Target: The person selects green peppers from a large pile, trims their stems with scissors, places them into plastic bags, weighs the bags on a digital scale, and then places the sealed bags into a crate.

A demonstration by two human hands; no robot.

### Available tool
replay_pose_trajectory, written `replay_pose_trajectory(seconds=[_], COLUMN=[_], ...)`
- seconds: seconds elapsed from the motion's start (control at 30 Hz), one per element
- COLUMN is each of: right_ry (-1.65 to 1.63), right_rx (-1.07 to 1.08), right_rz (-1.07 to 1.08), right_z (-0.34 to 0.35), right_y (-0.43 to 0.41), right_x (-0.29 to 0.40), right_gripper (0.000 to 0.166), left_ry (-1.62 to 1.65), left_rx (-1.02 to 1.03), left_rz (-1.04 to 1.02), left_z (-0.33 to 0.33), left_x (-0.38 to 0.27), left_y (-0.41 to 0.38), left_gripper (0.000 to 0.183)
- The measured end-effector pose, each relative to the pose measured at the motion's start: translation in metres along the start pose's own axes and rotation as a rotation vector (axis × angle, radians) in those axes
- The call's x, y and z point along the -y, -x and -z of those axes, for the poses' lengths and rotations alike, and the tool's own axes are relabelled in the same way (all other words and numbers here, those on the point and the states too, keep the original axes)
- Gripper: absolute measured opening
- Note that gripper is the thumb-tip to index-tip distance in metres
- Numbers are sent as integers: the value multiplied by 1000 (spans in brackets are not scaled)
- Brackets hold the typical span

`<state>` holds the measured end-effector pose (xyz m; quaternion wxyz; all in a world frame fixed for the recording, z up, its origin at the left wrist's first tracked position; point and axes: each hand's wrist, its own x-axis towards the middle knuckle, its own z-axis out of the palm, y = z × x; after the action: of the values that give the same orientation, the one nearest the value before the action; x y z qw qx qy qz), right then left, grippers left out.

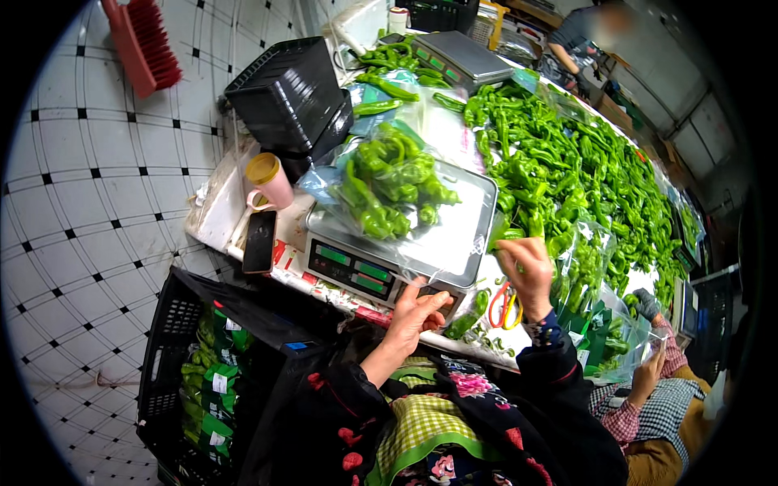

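A clear plastic bag of green peppers (395, 176) lies on the metal pan of a digital scale (471, 255). My left hand (413, 319) is at the scale's front edge beside the display, thumb and forefinger apart, near the loose rim of the bag. To the right of the pan, my right hand (527, 270) is raised with curled fingers beside the heap of loose peppers (565, 164). Some green shows at its fingers, but whether it grips a pepper is unclear. Below it lie scissors (504, 307) with red and yellow handles and a single pepper (471, 316).
A pink mug (270, 182), a phone (259, 242) and black crates (292, 97) stand left. A crate (158, 364) of packed peppers sits below. At right, a co-worker's gloved hand (647, 304) is near a bag of peppers (617, 340). Another scale (465, 58) and person (574, 48) are farther back.
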<state>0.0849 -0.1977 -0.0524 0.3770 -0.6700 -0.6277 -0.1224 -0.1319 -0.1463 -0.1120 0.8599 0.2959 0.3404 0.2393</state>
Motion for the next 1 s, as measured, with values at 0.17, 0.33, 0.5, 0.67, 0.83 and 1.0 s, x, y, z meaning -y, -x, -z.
replay_pose_trajectory(seconds=[0.17,0.33,0.5,0.67,0.83,1.0], right_ry=[-106,-193,-270,-305,-322,-363], right_rx=[254,323,335,353,363,392], right_rz=[187,211,179,201,235,219], right_z=[-16,-32,-30,-33,-39,-45], right_y=[-18,-12,-9,-9,-6,-2], right_x=[19,10,9,13,21,33], right_gripper=[25,32,31,30,29,26], left_ry=[2,-214,-245,-22,15,-143], left_rx=[-117,-351,-317,-210,-181,-173], left_rz=[-173,-585,-380,-453,-505,-539], left_z=[-5,-10,-14,-20,-14,-1], left_x=[14,28,18,11,15,16], left_y=[-15,-20,-21,-15,-9,2], left_gripper=[52,44,35,11,5,8])
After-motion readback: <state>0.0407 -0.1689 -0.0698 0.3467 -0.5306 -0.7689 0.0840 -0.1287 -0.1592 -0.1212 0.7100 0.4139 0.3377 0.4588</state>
